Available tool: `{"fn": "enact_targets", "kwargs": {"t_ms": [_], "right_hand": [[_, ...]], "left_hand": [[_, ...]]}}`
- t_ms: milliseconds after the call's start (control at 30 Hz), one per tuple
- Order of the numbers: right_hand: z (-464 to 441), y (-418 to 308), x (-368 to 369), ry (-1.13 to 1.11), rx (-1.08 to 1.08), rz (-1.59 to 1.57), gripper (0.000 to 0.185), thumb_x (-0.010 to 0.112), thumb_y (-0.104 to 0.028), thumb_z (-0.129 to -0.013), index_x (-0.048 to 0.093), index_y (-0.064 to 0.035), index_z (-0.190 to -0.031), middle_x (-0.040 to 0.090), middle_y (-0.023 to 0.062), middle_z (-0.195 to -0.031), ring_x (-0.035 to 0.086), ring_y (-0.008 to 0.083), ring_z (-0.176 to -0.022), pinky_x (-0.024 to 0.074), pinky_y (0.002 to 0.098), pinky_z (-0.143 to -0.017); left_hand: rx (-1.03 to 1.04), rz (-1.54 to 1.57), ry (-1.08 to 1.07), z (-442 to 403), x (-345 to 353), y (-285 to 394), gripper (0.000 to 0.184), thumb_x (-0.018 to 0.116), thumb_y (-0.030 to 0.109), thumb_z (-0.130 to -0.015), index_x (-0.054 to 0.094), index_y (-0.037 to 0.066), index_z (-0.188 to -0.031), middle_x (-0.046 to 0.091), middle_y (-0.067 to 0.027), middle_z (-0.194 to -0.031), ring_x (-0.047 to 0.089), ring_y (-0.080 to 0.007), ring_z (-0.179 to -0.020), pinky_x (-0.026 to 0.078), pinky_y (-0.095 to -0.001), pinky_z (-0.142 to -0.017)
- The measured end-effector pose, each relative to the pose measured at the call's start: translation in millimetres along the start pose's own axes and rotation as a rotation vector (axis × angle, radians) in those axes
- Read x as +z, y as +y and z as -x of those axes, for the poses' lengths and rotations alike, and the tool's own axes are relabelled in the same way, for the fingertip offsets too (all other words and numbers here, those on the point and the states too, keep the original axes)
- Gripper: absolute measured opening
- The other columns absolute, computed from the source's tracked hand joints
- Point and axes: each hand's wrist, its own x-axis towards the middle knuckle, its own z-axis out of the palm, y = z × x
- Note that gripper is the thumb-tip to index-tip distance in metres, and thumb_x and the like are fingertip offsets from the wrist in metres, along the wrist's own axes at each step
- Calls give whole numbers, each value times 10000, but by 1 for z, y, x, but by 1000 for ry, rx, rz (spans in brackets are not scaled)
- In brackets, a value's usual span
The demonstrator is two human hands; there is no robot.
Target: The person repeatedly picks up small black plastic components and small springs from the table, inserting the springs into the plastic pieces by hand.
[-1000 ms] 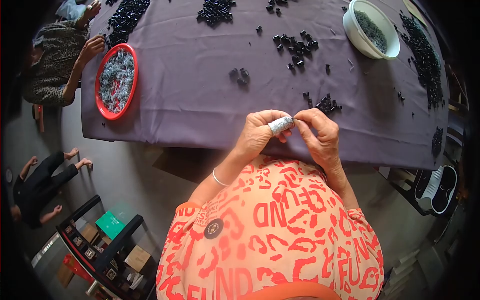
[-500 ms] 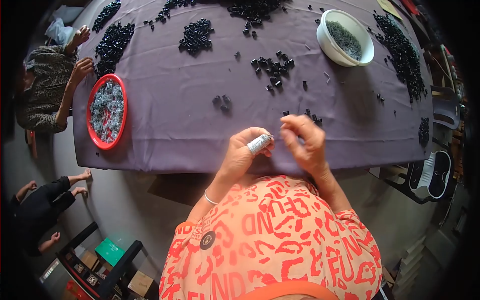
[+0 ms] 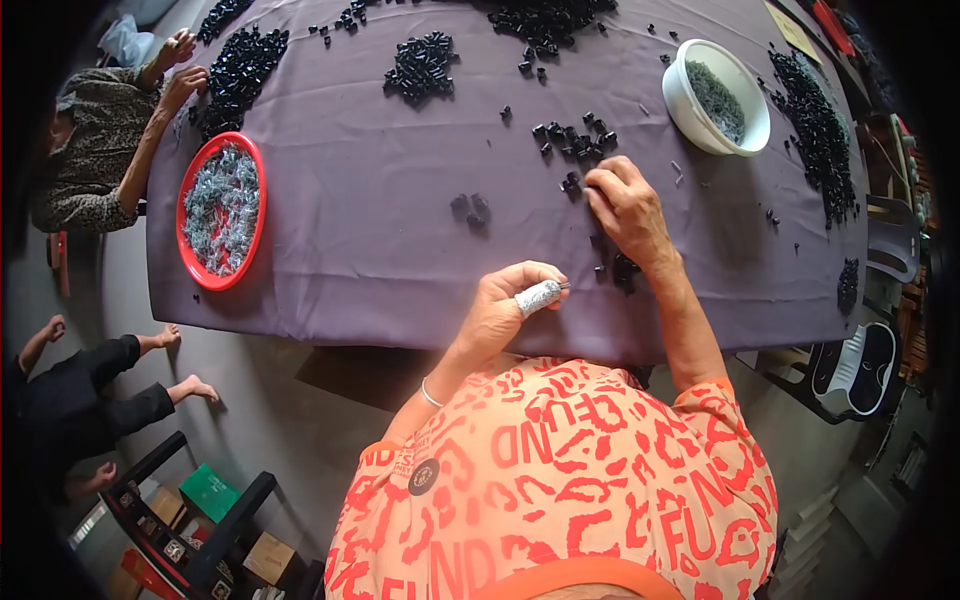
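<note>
My left hand (image 3: 500, 308) is closed near the table's front edge, its thumb wrapped in a whitish patterned cover. A small thin grey piece (image 3: 565, 287) sticks out between its thumb and fingertips; its kind is too small to tell. Farther forward, my right hand (image 3: 632, 215) reaches over the table with thumb and fingers pinched together. Its fingertips are right beside small shiny black parts (image 3: 571, 184), at the near side of a loose cluster (image 3: 580, 143). Whatever is between these fingertips is hidden. More black parts (image 3: 625, 270) lie beneath the right wrist.
The purple cloth-covered table (image 3: 360, 240) carries several heaps of black parts (image 3: 420, 68). A white bowl (image 3: 757, 135) holds small greyish pieces, and a red tray (image 3: 262, 200) holds clear ones. Another person's hands (image 3: 180, 85) are at a heap on the left. A black-clad person (image 3: 80, 400) is beyond.
My right hand has moved away from my left hand, forward to the black cluster. My left hand stays closed on the small grey piece. The view has shifted slightly.
</note>
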Motion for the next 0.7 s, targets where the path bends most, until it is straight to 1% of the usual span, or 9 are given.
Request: {"fn": "enact_targets", "kwargs": {"t_ms": [167, 200, 300, 400, 500, 533, 633, 700], "right_hand": [[28, -6, -15, 35, 114, -122, 197, 669, -1, -786, 630, -35, -976, 589, 111, -965, 611, 292, -882, 508, 380, -765], [31, -7, -18, 66, 122, -111, 235, 668, 19, -776, 634, -33, -1002, 592, 115, -964, 612, 293, -874, 509, 376, -754], [32, -7, -25, 80, 111, -79, 250, 665, 23, -768, 637, -40, -1008, 592, 107, -961, 613, 286, -881, 511, 376, -750], [24, -8, -21, 59, 18, -5, 249, 671, 10, -761, 640, -51, -1000, 589, 91, -962, 612, 275, -873, 507, 376, -747], [14, -4, -7, 9, -96, 179, 234, 675, -7, -760, 641, -60, -985, 588, 79, -949, 609, 264, -860, 501, 378, -744], [13, 0, -3, 26, -112, 151, 220, 683, -27, -758, 639, -62, -971, 581, 71, -922, 600, 261, -852, 496, 381, -746], [15, 2, -6, 98, -138, 121, 228, 680, -4, -773, 640, -51, -993, 605, 86, -910, 618, 274, -842, 505, 354, -737], [17, -6, -15, 97, 11, -155, 209, 668, 1, -820, 635, -36, -1024, 635, 83, -912, 642, 236, -821, 520, 315, -721]], "left_hand": [[-33, 13, -33, -1, -2, 2, 130, 712, 96, -869, 689, 15, -968, 654, -52, -1009, 640, -129, -894, 529, -280, -820], [-32, 20, -33, -1, -2, 2, 133, 716, 97, -865, 689, 16, -967, 654, -51, -1006, 639, -128, -891, 528, -279, -817], [-41, 21, -23, 0, 0, 4, 141, 723, 102, -858, 690, 18, -967, 655, -50, -1000, 637, -126, -884, 526, -276, -811], [-37, 14, -11, 0, 0, 3, 150, 725, 105, -857, 689, 15, -970, 655, -54, -999, 634, -126, -880, 524, -273, -805], [-4, 21, -31, -2, -2, 1, 160, 722, 108, -859, 686, 6, -977, 656, -61, -1002, 635, -130, -880, 523, -272, -803], [8, 24, -42, -1, -3, 0, 164, 722, 108, -860, 685, 3, -979, 656, -64, -1003, 635, -132, -881, 522, -272, -803], [19, 34, -34, 0, -3, -1, 179, 721, 111, -861, 680, -7, -989, 657, -72, -1013, 643, -139, -892, 529, -277, -810], [19, 26, -9, -1, -2, -1, 179, 717, 108, -865, 678, -10, -993, 658, -76, -1020, 650, -144, -890, 535, -282, -809]]}}
